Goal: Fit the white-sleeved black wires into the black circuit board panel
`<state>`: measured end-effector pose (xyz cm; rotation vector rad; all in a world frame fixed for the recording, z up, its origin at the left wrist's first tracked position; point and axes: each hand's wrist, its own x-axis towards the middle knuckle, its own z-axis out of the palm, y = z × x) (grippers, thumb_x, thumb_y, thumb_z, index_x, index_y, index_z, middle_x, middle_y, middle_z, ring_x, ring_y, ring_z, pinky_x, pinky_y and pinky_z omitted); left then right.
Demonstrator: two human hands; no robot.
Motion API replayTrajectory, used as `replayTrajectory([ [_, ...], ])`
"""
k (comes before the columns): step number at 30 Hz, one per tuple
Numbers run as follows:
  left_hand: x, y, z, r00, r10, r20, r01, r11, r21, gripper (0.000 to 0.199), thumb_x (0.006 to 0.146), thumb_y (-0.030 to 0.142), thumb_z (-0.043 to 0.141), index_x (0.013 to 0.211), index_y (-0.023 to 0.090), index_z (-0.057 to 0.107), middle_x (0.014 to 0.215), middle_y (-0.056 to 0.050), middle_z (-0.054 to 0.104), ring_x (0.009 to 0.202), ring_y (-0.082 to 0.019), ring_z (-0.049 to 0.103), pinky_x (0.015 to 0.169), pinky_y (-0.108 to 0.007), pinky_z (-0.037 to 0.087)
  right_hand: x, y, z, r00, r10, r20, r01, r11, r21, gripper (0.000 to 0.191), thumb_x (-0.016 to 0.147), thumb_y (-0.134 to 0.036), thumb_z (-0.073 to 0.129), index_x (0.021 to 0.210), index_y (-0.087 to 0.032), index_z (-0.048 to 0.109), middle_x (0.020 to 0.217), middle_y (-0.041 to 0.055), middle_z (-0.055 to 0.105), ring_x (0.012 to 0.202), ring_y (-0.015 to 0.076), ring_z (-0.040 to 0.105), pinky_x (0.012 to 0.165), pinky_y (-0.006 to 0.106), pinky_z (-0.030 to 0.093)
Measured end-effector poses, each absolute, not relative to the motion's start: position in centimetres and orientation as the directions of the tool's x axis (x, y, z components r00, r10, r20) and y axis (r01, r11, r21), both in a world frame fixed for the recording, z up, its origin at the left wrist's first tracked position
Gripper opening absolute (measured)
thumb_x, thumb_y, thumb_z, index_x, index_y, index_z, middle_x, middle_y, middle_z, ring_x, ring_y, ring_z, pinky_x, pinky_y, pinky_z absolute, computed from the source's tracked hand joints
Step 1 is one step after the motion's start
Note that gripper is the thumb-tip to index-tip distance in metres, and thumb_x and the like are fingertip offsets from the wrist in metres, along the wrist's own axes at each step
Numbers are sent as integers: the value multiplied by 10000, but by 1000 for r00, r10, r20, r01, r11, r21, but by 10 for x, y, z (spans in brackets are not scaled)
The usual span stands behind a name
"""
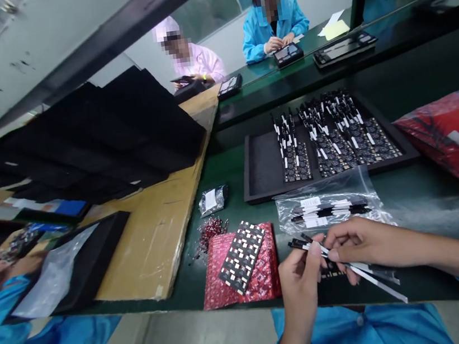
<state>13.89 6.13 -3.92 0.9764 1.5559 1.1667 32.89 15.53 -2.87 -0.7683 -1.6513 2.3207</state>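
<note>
Farthest to the left of my hands, another person's blue sleeve [6, 291] shows beside a black tray [97, 257] with a clear plastic bag [53, 277] on it. Nearer to me is a big brown board [150, 244], with tall black sheets [129, 117] standing along its far side. Next, ahead and to the left of my left hand, there is a small shiny bag [213, 199], and just this side of it a heap of tiny red and dark bits [212, 229]. Right beside my left hand is a red bubble bag [269, 277], and a black card with white marks [243, 256] lies slanted on top. My left hand [301, 275] pinches some thin black and white strips [378, 282] with its thumb and fingers. My right hand [355, 243] pinches them too, and their white ends stick out below it. Under both hands is a dark piece, mostly hidden. Just past my hands lies a clear bag [330, 212] of more strips. Behind that is a dark tray [262, 162] with rows of little boards [340, 149]. Past my right hand, farther right, sits a red pack [455, 136] in clear plastic.
</note>
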Motion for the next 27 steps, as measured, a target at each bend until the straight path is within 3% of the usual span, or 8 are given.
replayTrajectory([
  [4,140,63,-38,-266,934,-237,78,266,961,519,768,692,652,894,198,750,555,62,621,447,-35,475,432,-170,391,332,154,-28,-838,445,-316,190,-305,-933,399,1002,-660,879,882,-296,770,637,-18,785,623,270,780,697,363,565],
  [8,141,64,-35,-284,928,-242,89,277,957,522,753,682,670,748,165,744,532,63,623,425,-15,457,438,-161,395,335,151,-27,-821,473,-320,226,-245,-943,304,1057,-605,816,987,-312,779,659,-53,712,563,223,694,574,313,474],
  [13,143,65,-35,-293,927,-232,106,273,956,542,755,687,661,843,163,765,488,72,612,367,-9,434,374,-151,366,333,148,-24,-808,509,-297,232,-190,-954,349,1079,-642,785,1025,-300,833,910,-11,784,561,162,619,545,300,453],
  [19,142,64,-35,-277,951,-135,208,197,958,549,790,683,628,886,158,760,515,53,651,371,-29,485,355,-152,399,334,146,-20,-789,552,-270,217,-161,-963,411,1047,-672,830,960,-272,805,728,-40,655,547,158,520,484,280,349],
  [21,141,61,-32,-275,960,-62,279,141,950,486,796,640,652,918,180,752,581,48,680,455,-54,565,423,-166,473,339,149,-19,-783,558,-277,220,-168,-961,432,1043,-687,834,942,-272,768,694,-55,639,523,154,529,494,278,356],
  [23,142,55,-29,-263,965,28,363,72,929,355,830,546,664,965,227,746,720,36,725,637,-93,652,589,-206,559,347,153,-16,-769,570,-290,224,-185,-957,461,1046,-704,828,929,-270,724,720,-52,664,539,152,559,523,277,397],
  [25,145,48,-26,-211,972,105,432,-3,902,219,853,437,669,1007,298,740,873,37,750,821,-129,678,765,-264,581,356,159,-12,-747,594,-298,226,-194,-955,479,1050,-716,818,943,-262,712,735,-50,662,573,153,569,553,281,419],
  [27,150,41,-27,-77,971,227,579,-142,803,213,868,348,671,1076,360,715,1007,55,755,941,-150,677,869,-309,572,366,164,-6,-718,634,-288,224,-181,-958,495,1053,-728,806,979,-245,726,736,-56,638,590,149,528,566,292,403],
])
